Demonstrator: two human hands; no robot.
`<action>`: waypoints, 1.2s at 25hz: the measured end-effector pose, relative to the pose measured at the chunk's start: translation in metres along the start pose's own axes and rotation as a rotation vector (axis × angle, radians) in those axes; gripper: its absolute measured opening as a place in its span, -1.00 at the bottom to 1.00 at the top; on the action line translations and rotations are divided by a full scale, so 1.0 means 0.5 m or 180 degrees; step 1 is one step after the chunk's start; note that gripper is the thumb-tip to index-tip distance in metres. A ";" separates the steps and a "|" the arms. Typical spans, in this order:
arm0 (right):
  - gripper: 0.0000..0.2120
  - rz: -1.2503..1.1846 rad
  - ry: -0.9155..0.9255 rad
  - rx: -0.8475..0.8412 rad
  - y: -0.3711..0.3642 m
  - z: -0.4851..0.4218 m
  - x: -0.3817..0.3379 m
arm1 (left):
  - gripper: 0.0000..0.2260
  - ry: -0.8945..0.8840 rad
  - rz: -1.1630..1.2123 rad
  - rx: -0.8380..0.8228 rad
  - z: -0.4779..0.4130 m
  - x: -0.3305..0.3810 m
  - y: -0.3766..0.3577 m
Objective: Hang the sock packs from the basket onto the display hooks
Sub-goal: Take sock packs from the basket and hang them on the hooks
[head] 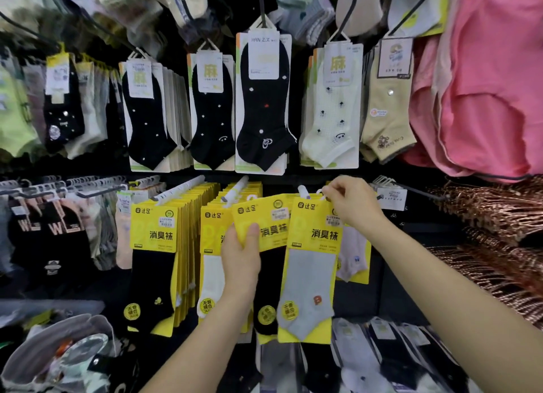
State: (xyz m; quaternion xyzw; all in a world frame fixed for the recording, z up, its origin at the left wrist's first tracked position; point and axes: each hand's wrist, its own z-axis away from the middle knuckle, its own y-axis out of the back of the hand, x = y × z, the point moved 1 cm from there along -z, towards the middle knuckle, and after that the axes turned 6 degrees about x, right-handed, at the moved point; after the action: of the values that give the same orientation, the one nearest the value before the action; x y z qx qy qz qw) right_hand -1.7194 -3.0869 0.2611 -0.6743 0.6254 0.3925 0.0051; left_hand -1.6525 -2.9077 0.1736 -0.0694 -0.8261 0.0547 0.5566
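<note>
My left hand [239, 259] grips a yellow-carded pack with a black sock [266, 278] by its card, held up in front of the hung rows. My right hand [351, 204] pinches the white hanger loop at the top of a yellow pack with a grey sock [310, 275], right at the tip of a white display hook [302, 191]. Whether the loop is on the hook is hidden by my fingers. Behind it hangs a pack with a pale sock [354, 257]. The basket [44, 342] sits at the lower left, holding more packs.
Two full rows of yellow packs [160, 245] hang on white hooks [182, 188] to the left. Black and pale sock packs [261, 104] fill the row above. Pink garments [484, 84] hang at the right, copper hangers [493, 216] below them. More packs [382, 357] lie underneath.
</note>
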 end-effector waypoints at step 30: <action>-0.85 -0.0276 0.0246 -0.0444 -0.010 -0.035 -0.015 | -0.78 -0.0151 -0.0875 -0.0513 0.042 -0.006 -0.099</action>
State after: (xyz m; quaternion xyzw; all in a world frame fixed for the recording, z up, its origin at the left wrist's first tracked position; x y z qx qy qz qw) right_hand -1.7055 -3.0883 0.2751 -0.7141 0.5665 0.4082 -0.0490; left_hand -1.6732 -2.9570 0.1711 0.0011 -0.8424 -0.0869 0.5318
